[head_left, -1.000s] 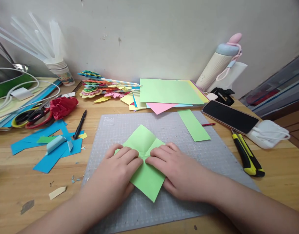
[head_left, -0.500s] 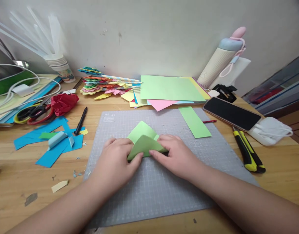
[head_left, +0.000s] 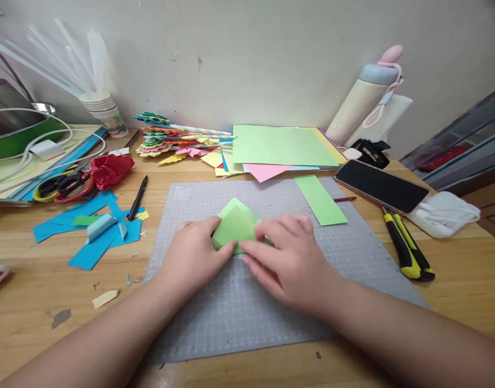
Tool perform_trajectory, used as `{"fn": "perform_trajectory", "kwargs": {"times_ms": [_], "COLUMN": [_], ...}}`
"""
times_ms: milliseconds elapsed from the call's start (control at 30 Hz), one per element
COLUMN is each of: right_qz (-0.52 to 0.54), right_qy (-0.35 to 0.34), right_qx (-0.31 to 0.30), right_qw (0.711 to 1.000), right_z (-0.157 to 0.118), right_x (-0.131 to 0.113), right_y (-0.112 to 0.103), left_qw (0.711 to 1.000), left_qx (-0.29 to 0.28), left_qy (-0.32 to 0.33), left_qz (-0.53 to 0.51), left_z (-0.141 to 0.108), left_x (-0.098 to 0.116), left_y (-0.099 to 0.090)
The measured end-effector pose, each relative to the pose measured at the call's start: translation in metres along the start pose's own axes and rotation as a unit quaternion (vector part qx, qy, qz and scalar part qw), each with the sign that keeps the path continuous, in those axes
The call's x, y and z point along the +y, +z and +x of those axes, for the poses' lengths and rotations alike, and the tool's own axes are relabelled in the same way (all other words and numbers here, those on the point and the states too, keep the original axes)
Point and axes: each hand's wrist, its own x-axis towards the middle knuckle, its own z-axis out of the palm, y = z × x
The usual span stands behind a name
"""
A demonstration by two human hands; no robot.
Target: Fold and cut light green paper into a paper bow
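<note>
A folded sheet of light green paper (head_left: pixel 234 227) lies on the grey cutting mat (head_left: pixel 239 312), its front flap lying almost flat against the layer behind, with a corner pointing away from me. My left hand (head_left: pixel 196 249) grips the paper's left side, the thumb on the lower edge and the fingers behind. At the right side, my right hand (head_left: pixel 293 258) has its fingers bent and closed on the lower fold, with fingertips close to my left thumb. Part of the paper's right corner is hidden under that hand.
A green paper strip (head_left: pixel 322 200) lies at the mat's upper right. Right of the mat are a yellow-black cutter (head_left: pixel 409 248) and a phone (head_left: pixel 382 186). Blue paper scraps (head_left: pixel 89 253), a black pen (head_left: pixel 138 198) and scissors (head_left: pixel 63 186) lie left. Stacked coloured sheets (head_left: pixel 285 145) stand behind.
The raised front flap of the green paper has come down flatter. My right hand has shifted its grip, its fingers now bent over the lower fold. The view has turned slightly.
</note>
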Motion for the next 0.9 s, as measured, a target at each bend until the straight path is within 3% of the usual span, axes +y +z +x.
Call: {"fn": "perform_trajectory", "kwargs": {"times_ms": [133, 300, 900], "right_qz": [0.013, -0.017, -0.055], "right_qy": [0.008, 0.031, -0.002], "right_qx": [-0.092, -0.139, -0.160], "right_qw": [0.996, 0.990, 0.986], "right_z": [-0.007, -0.011, -0.008], "right_x": [-0.014, -0.019, -0.026], "right_y": [0.001, 0.009, 0.015], "left_qw": [1.000, 1.000, 0.999], "left_qx": [-0.001, -0.007, 0.016], "left_qy": [0.001, 0.001, -0.009], "left_qz": [0.011, 0.010, 0.026], "left_z": [0.000, 0.001, 0.002], "left_x": [0.001, 0.003, -0.002], "left_y": [-0.002, -0.003, 0.006]}}
